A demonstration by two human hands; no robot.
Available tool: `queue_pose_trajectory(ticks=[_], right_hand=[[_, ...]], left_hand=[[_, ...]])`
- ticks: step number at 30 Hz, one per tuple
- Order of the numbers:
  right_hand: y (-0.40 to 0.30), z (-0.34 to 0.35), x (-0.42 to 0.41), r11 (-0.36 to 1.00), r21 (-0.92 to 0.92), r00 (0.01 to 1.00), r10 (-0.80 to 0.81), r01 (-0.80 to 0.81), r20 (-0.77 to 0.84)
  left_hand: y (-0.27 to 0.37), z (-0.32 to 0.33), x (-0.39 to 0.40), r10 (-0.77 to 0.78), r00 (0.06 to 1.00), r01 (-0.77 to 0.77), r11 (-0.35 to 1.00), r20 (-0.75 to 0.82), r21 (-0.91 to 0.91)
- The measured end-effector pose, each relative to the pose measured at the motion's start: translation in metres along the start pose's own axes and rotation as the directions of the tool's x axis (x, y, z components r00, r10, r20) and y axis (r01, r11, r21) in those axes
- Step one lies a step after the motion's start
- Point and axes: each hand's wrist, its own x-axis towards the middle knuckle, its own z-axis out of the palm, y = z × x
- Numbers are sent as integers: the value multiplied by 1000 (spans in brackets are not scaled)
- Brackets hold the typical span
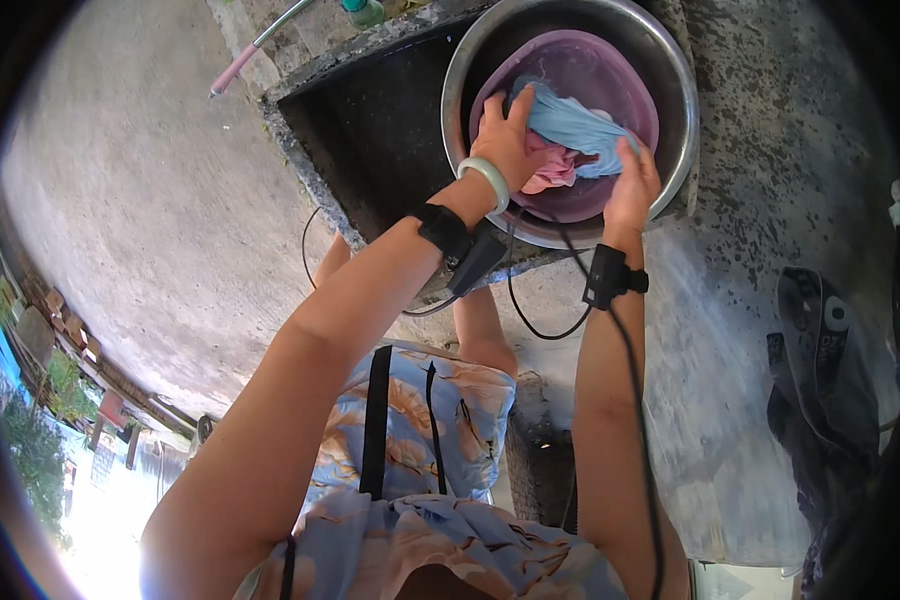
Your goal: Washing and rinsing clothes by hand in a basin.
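A light blue wet cloth [574, 124] stretches between my hands inside a purple plastic basin [637, 97]. My left hand [506, 142], with a pale bangle [486, 180] at its wrist, grips the cloth's left end with fingers spread. At the other end, my right hand [631, 187] pinches the cloth between thumb and fingers. A pink cloth [551, 166] lies bunched below the blue one, partly hidden by my left hand. Water seems to lie in the basin, which sits inside a large stainless steel bowl [682, 127].
The bowl rests over one side of a dark concrete sink [375, 120]. A pink-handled stick [234, 71] and a green-capped bottle [364, 13] are beyond its edge. Black cables [630, 352] run along my forearms. Dark fabric with a strap [817, 367] hangs at the right.
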Motion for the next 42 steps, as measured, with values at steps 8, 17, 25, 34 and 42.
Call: queue_pose_trajectory(ticks=[8,17,25,34,42], right_hand=[[44,17,17,676,-649,937,-254,349,239],[26,34,46,183,-969,954,217,169,207],[-97,4,-63,959,230,899,50,-165,436],[-68,75,-43,944,-227,947,-179,241,265],[49,25,39,883,-469,994,-70,21,-87]], left_hand=[[16,-4,-4,198,973,-229,761,120,606],[9,5,29,91,939,-224,893,330,391],[60,-23,16,-316,686,603,-256,655,-755],[-4,38,35,-162,948,304,198,274,-932],[11,-10,56,-210,932,342,243,295,-908]])
